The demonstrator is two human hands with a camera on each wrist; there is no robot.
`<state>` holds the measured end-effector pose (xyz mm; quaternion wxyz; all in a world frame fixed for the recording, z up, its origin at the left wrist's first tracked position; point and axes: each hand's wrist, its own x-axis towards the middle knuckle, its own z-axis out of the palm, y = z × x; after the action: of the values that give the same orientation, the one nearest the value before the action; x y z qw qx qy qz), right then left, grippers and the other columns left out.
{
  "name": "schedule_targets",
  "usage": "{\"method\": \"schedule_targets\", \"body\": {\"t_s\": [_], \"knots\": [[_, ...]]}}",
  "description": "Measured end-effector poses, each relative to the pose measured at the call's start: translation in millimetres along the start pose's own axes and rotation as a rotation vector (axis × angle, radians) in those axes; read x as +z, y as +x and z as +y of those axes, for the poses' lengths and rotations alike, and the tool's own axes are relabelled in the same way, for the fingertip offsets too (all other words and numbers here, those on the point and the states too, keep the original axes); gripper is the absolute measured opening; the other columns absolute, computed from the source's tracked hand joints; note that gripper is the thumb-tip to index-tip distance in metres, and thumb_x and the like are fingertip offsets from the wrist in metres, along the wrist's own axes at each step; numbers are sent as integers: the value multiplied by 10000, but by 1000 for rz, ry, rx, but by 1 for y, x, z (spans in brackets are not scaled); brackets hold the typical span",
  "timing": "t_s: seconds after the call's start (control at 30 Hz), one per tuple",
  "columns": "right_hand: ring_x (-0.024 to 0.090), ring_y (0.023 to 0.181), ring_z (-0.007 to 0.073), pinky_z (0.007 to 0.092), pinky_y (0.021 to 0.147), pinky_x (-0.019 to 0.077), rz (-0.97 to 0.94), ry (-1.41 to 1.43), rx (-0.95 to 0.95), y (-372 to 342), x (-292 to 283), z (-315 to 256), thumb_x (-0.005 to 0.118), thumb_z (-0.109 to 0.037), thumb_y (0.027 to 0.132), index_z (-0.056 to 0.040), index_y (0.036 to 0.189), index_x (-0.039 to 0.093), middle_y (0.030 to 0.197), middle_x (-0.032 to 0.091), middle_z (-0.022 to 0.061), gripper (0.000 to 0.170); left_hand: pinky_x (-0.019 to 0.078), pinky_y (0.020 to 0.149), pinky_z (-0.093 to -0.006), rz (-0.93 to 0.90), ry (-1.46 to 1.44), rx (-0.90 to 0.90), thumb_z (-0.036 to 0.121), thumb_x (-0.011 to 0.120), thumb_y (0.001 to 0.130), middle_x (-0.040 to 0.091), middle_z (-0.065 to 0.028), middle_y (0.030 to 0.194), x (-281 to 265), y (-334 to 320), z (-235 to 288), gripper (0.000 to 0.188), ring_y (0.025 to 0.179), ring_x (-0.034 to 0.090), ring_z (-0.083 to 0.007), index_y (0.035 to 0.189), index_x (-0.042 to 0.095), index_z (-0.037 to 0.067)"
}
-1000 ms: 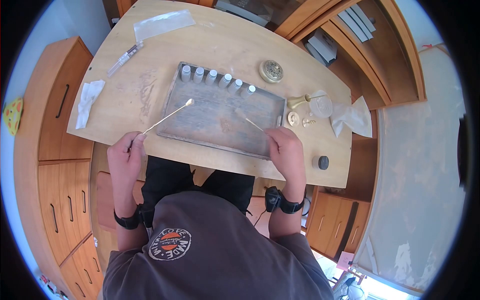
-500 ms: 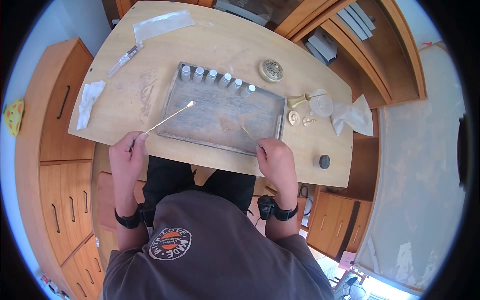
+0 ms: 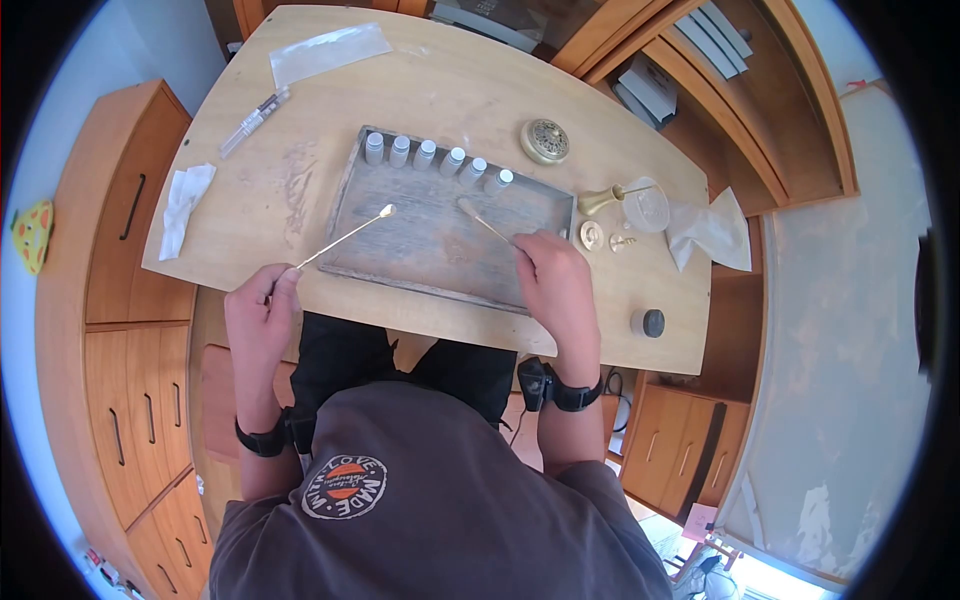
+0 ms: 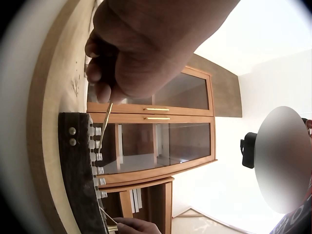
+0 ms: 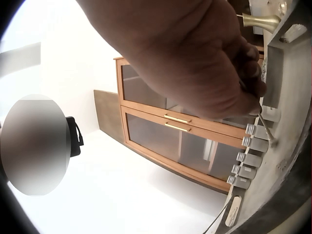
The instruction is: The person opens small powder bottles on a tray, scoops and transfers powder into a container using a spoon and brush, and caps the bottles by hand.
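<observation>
My left hand pinches the thin handle of a long gold spoon, whose small bowl hovers over the left part of a grey wooden tray. In my right hand is a slim gold-handled brush, gripped near its end. Its brownish tip points into the tray, close to the row of vials in the right wrist view. Several small vials with pale caps stand along the tray's far side. Reddish-brown powder lies on the tray floor.
Right of the tray are a gold vase, a clear round dish, small brass pieces and a black-lidded jar. A pierced brass burner sits behind. On the left lie a tissue and a clear tube.
My right hand first shifted left and toward me, then forward, so the brush tip now sits farther up and left in the tray. The left hand with the spoon has barely moved.
</observation>
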<state>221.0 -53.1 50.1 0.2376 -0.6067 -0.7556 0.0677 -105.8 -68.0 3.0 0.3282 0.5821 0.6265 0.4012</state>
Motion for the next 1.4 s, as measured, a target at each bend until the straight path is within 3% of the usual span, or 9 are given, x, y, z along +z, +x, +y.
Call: {"method": "schedule_targets", "body": {"t_s": [0.33, 0.53, 0.73, 0.93, 1.03, 1.13, 1.23, 1.4], "knots": [[624, 769, 335, 433, 685, 507, -120, -67, -17, 1, -7, -3, 619, -44, 783, -21, 810, 669, 770, 618, 131, 61, 369, 490, -233, 56, -5, 7, 131, 618, 932, 534, -27, 559, 1, 0, -7, 168, 512, 462, -57, 891, 669, -24], [616, 754, 330, 430, 673, 501, -57, -31, 2, -2, -19, -9, 622, -33, 774, -26, 834, 679, 757, 611, 123, 84, 377, 498, -234, 32, -32, -14, 131, 619, 930, 532, -22, 564, 4, 1, -4, 168, 521, 466, -55, 894, 671, -24], [601, 745, 342, 437, 677, 495, -38, 50, -95, 13, 2, -11, 623, -29, 766, -26, 850, 673, 733, 588, 136, 98, 378, 494, -236, 44, -24, -4, 136, 616, 934, 538, -27, 561, 3, 0, -6, 175, 517, 468, -57, 897, 671, -26], [604, 768, 351, 439, 691, 498, -189, -44, -135, 18, -1, -15, 613, -21, 756, -29, 870, 685, 756, 598, 149, 135, 370, 482, -241, 62, -9, -7, 141, 614, 935, 538, -34, 553, -1, -1, -9, 178, 506, 473, -61, 890, 670, -22], [612, 780, 354, 437, 701, 500, -168, 1, -85, 11, -13, -16, 606, -22, 766, -23, 871, 682, 774, 612, 157, 129, 370, 482, -243, 67, -16, -3, 139, 616, 932, 539, -36, 553, 0, -1, -9, 176, 503, 475, -66, 886, 669, -23], [614, 768, 361, 428, 692, 494, -21, 57, -34, 2, -25, -9, 612, -12, 779, -5, 876, 674, 781, 625, 163, 116, 377, 488, -242, 58, 1, -10, 135, 617, 930, 539, -41, 556, 1, 0, -5, 174, 506, 478, -69, 883, 668, -26], [613, 705, 326, 383, 649, 485, 109, 116, 60, -11, -34, 7, 624, 1, 807, 9, 915, 673, 771, 625, 161, 119, 386, 497, -246, 55, -7, -10, 134, 620, 926, 538, -48, 561, 3, 2, -5, 178, 511, 485, -76, 881, 666, -32], [529, 615, 140, 258, 585, 431, 291, 176, 300, -36, -38, 35, 619, -18, 882, 28, 985, 671, 708, 576, 92, 124, 402, 513, -264, 48, 72, 42, 134, 627, 917, 540, -76, 587, 7, 6, 3, 179, 527, 501, -103, 884, 661, -38]]}}
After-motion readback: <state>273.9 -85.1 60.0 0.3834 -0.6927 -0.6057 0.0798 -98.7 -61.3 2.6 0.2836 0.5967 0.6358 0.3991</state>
